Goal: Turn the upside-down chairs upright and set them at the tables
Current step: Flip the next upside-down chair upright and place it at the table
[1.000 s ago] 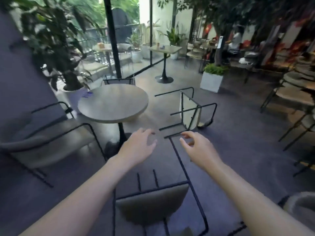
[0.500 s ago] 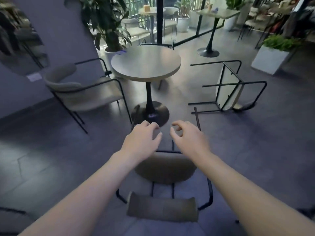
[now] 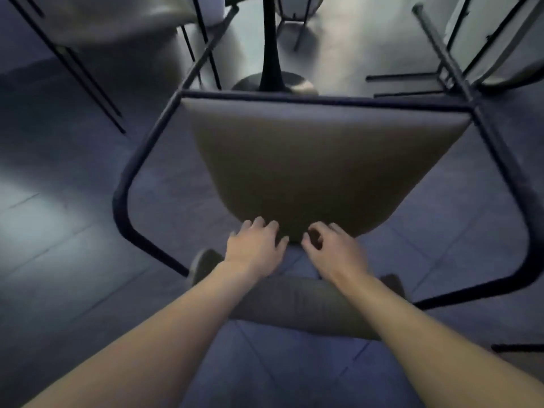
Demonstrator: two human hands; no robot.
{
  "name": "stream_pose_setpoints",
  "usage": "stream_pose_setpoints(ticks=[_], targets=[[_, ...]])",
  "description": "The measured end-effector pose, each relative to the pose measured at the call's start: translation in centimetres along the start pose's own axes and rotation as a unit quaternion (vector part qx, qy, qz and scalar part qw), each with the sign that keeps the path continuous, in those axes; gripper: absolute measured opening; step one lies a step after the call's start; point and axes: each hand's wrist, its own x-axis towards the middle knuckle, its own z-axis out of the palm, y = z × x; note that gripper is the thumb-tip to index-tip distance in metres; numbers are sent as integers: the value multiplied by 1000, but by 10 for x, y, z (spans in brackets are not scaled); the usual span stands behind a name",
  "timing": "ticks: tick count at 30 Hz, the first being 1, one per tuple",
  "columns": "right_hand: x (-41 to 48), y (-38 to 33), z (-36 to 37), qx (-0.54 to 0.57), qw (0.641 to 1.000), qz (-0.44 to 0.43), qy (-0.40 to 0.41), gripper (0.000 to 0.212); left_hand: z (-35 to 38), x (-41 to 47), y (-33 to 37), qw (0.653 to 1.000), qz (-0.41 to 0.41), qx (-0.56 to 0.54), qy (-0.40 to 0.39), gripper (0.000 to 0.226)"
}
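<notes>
On floor before desk pedestal: overturned chair, seat underside up. Camera much lower than half second ago; left hand and right hand now reach seat's near edge, fingers curled, grip unconfirmed. Lift-and-flip likely imminent.

The chair had a smooth, matt tan seat that looked like leather or vinyl, its frame was dark painted metal tube with a dull sheen, the backrest looked like grey cloth, and the floor was smooth, faintly glossy tile.
</notes>
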Motion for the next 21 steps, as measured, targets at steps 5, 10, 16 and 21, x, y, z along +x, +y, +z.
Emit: stream_pose_setpoints(ticks=[5, 10, 16, 21], targets=[[15, 60, 120, -36, 999, 4, -34, 39, 127, 35, -39, 998, -10, 43, -47, 45], [15, 113, 175, -94, 994, 34, -49, 49, 202, 51, -64, 991, 18, 124, -47, 47], [27, 122, 203, -146, 987, 27, -67, 57, 234, 80, -72, 983, 40, 168, -65, 60], [32, 120, 217, -219, 973, 20, -77, 63, 246, 88, -70, 970, 68, 220, -79, 60]])
